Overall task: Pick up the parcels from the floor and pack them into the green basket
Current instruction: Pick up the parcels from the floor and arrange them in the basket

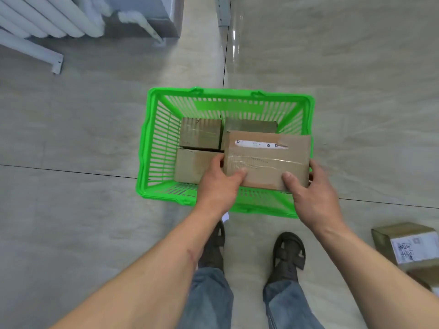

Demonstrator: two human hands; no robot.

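Now 2 hands, left hand (pixel 219 184) and right hand (pixel 313 193), grip parcel (pixel 266 157).

- Left hand (pixel 219 186): bare, no glove, ring or watch; short nails.
- Right hand (pixel 313 188): bare, likewise without ring or watch; short nails.
- Left forearm (pixel 152 264): uncovered to the frame edge, no sleeve in view; a thin reddish scratch (pixel 192 256) runs along its inner side near the wrist.
- Right forearm (pixel 370 264): uncovered, no sleeve in view.
- Trousers (pixel 209 298): faded blue denim, loose at the hem.
- Footwear (pixel 288 254): black open sandals with broad straps, worn over dark socks.
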